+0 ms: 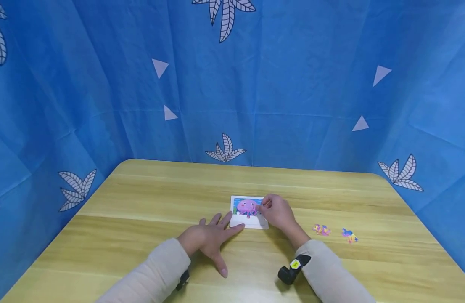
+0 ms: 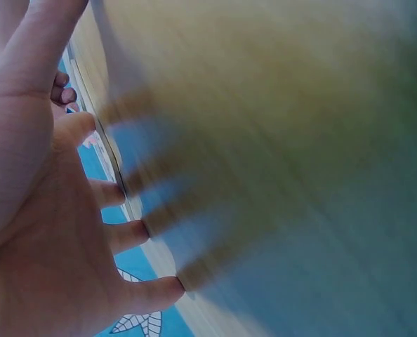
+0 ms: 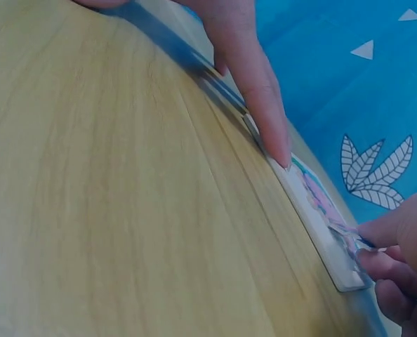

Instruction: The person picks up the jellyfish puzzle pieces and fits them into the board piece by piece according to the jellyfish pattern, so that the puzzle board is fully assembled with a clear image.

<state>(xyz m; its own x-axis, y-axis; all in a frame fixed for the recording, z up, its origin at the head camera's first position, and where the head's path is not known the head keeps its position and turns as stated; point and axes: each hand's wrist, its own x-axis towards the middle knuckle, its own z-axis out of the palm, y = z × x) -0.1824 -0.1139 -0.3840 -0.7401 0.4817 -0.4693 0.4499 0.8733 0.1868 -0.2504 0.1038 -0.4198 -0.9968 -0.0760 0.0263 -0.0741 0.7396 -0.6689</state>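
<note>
A small white puzzle tray (image 1: 255, 224) lies on the table, its upper part filled with a pink octopus picture (image 1: 247, 206) on blue. My right hand (image 1: 278, 213) is at the tray's right side. Its thumb and fingers pinch a small puzzle piece (image 3: 345, 229) over the picture; the piece's print is mostly hidden. My left hand (image 1: 214, 239) is spread wide with straight fingers. In the right wrist view, one left fingertip (image 3: 281, 154) presses on the tray's edge. The left wrist view shows the left fingers (image 2: 156, 293) reaching down to the tabletop.
Right of the right hand lie loose puzzle pieces, a pink and yellow one (image 1: 321, 229) and a blue and yellow one (image 1: 350, 235). The wooden table (image 1: 141, 198) ends at a blue curtain (image 1: 293, 84) behind and at the sides.
</note>
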